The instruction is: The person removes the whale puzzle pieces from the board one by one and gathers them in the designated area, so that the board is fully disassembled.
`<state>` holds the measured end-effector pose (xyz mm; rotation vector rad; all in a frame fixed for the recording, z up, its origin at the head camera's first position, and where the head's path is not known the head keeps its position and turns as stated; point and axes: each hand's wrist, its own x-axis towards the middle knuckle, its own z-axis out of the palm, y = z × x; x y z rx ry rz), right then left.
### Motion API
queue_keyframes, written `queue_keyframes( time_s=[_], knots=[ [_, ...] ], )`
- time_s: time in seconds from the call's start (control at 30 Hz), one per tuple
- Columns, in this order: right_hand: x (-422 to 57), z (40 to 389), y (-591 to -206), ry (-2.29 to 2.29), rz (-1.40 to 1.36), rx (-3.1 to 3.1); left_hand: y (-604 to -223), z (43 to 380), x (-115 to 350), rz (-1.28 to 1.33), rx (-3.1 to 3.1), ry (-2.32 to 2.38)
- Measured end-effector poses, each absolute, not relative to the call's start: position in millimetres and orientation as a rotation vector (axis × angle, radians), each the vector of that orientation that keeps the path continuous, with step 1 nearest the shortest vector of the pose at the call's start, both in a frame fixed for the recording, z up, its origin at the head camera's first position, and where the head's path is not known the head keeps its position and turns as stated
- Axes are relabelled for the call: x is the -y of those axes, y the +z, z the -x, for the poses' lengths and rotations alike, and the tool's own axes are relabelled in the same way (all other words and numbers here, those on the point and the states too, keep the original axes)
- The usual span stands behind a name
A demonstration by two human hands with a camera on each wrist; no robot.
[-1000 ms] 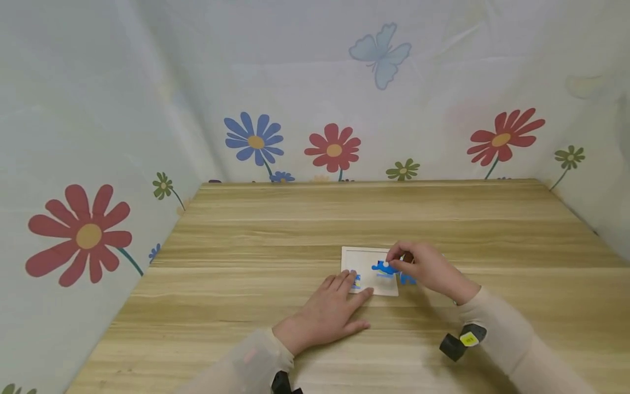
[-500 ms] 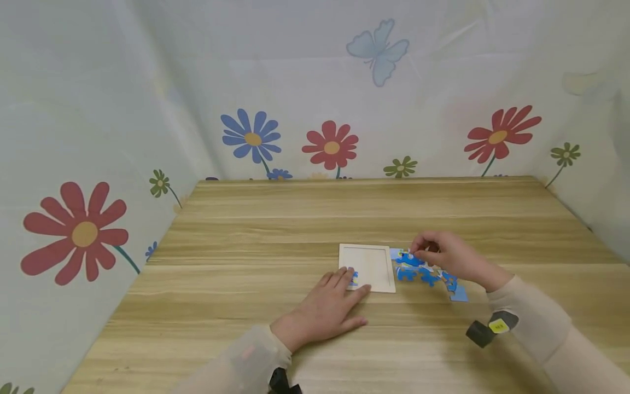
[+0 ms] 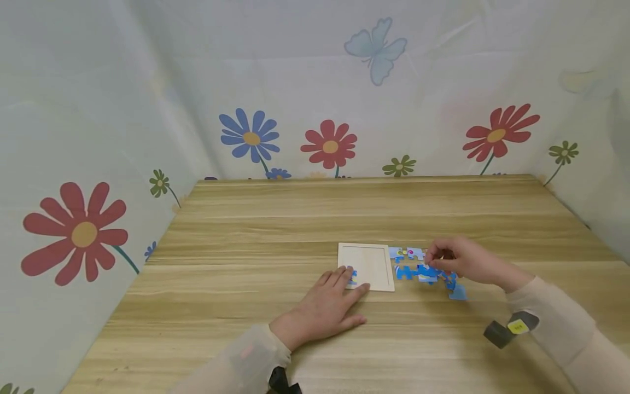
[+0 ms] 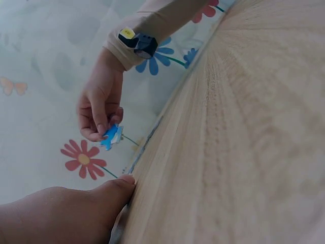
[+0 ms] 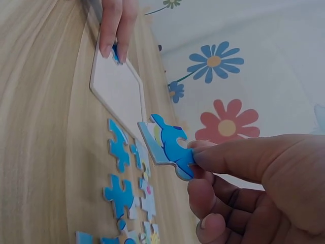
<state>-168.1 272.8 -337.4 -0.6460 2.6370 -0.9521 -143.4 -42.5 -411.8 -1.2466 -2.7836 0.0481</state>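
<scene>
Between thumb and fingertips my right hand (image 3: 467,260) pinches a blue jigsaw puzzle piece (image 5: 172,147), held up above the loose pieces. My left hand (image 3: 325,309) lies with fingers spread on the lower left of a pale wooden puzzle tray (image 3: 366,246). Under its fingertips a small blue and yellow puzzle piece (image 3: 353,276) shows in the tray's corner, partly covered. Several loose puzzle pieces (image 5: 119,195) lie on the table right of the tray, in blue, white and yellow. Some of them are hidden below the right hand in the head view.
The wood-grain table (image 3: 246,230) carries the tray and pieces. A flower-printed cloth (image 3: 295,65) hangs behind the table and at its sides. Each wrist wears a black camera, the right one (image 3: 512,328) showing a yellow label.
My right hand has moved right with the puzzle piece, from over the tray to over the loose pieces. The left hand stays on the tray. The head view has shifted slightly.
</scene>
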Motion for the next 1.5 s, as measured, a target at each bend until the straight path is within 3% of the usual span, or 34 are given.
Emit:
queue_keyframes(
  time_s=[0.93,1.5],
  knots=[
    [-289,158,-374,-1.025,0.717,-2.51,-414,144,46,1.262,2.735,0.028],
    [-282,154,-384,-0.902,0.68,-2.759,-414,144,46,1.264,2.743,0.038]
  ],
)
